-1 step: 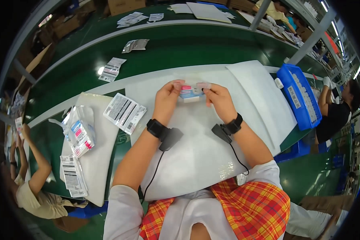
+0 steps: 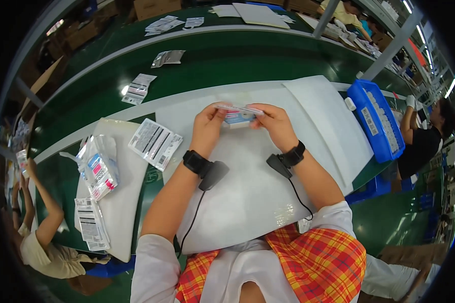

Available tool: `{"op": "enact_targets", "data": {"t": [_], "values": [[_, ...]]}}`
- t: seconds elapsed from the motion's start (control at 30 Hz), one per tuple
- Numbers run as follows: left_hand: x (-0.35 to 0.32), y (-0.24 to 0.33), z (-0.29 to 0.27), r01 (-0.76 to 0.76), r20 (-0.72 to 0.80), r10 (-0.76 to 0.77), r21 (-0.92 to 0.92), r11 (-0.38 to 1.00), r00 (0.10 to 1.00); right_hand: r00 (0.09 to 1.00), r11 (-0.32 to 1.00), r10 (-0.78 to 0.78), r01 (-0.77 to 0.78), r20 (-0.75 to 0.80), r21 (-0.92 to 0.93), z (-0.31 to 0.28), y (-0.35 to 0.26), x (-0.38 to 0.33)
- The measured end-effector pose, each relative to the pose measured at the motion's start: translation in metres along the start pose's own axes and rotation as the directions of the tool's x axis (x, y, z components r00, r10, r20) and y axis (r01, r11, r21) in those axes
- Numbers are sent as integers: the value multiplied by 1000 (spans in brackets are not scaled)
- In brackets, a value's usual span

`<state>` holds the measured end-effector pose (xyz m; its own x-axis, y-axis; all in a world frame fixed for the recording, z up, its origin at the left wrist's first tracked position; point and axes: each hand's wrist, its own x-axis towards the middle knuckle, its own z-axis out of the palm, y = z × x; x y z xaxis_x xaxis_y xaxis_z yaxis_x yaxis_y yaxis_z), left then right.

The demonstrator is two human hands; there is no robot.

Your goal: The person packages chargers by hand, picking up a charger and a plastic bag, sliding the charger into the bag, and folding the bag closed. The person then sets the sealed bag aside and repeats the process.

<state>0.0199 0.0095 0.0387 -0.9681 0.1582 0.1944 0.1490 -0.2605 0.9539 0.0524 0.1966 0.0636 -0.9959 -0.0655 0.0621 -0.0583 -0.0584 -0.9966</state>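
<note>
A factory packing line: a long green conveyor belt (image 2: 227, 63) carries labelled packets (image 2: 138, 89) across the upper frame, a blue bin (image 2: 376, 118) at right, co-workers seated along both edges.

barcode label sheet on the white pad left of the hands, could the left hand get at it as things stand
Probably yes, once freed. The label sheet lies flat and uncovered beside the left hand, nothing between them. But that hand and the right hand both hold the small clear packet.

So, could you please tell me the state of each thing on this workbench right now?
Small packet: held up off the white pad between both hands.
Left hand: gripping the packet's left end.
Right hand: gripping the packet's right end.
Label sheet: lying flat, untouched.
Clear bags: piled loosely at the left.
Blue bin: open, filled with a row of items.
White pad: spread flat.
</note>
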Motion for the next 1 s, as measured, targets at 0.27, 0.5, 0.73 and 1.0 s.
{"op": "enact_targets", "data": {"t": [0.27, 0.5, 0.73, 1.0], "values": [[-7, -7, -34, -391, 521, -114, 752, 530, 846, 766, 237, -130, 640, 629, -731, -50, 9, 1], [-22, -8, -12, -440, 579, -104, 713, 545, 809, 895, 364, -151, 446, 421, -818, 32, 13, -43], [-23, -6, -17, -423, 585, -88, 674, 605, 806, 924, 541, 31, 305, 381, -784, 29, 16, -39], [-21, -12, -29, -448, 619, -100, 662, 601, 779, 832, 612, -133, 496, 538, -615, -40, -29, -69]]}}
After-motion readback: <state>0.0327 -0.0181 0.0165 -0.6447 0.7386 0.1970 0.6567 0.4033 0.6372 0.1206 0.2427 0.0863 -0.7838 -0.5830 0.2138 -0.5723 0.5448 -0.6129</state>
